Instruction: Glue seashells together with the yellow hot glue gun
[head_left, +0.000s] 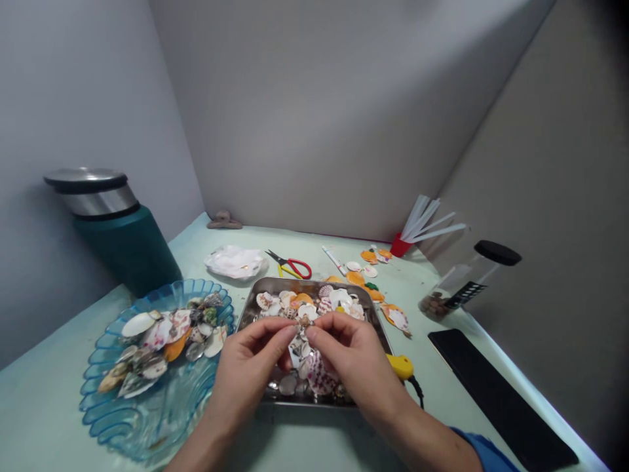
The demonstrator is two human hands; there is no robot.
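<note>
Both hands meet over a metal tray (255, 293) full of seashells. My left hand (250, 370) and my right hand (351, 357) pinch a small brownish shell (304, 321) between their fingertips, held just above the tray's middle. White, orange and spotted shells (339, 300) lie in the tray under and behind the hands. A blue glass dish (147, 419) with more shells stands to the left of the tray.
A dark green flask (122, 236) stands at the left wall. Scissors (292, 265), a white wad (236, 262), a red cup of sticks (403, 244), a jar (462, 282), a black flat object (491, 387) and a yellow tool (400, 367) surround the tray.
</note>
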